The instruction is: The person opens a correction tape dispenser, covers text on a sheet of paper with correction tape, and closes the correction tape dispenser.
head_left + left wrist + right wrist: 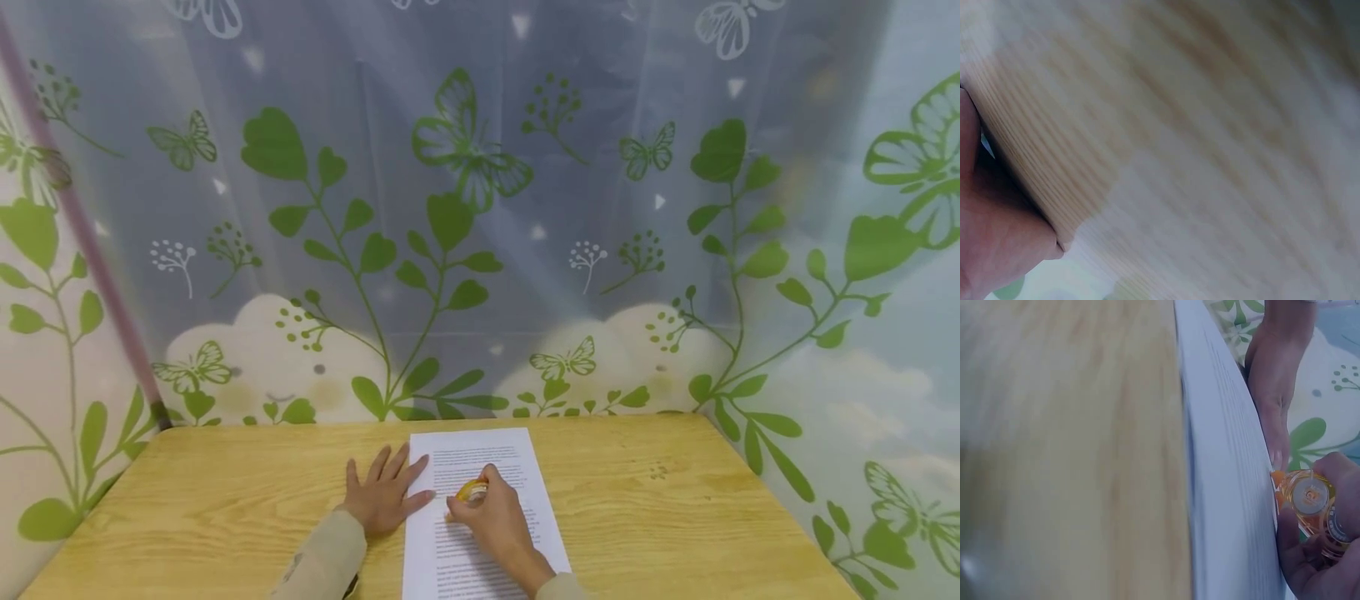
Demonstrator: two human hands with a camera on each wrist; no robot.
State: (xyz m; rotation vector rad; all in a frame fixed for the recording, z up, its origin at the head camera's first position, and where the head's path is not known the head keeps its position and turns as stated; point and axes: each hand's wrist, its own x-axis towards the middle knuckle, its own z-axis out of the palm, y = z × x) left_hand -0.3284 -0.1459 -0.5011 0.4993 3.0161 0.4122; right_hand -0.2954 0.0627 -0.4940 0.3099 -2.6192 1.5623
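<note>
One tape dispenser (1310,496), pinched in right hand (497,515), over printed paper (459,550)

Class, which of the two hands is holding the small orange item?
The right hand: it grips the orange item, while the left hand lies palm down, fingers spread.

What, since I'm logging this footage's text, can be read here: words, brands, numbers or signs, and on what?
No text is readable.
Paper: lines of print, too small.
Orange item in the right hand: marks on round labels, too blurred.
Left sleeve: dark marks, too unclear to read.
</note>
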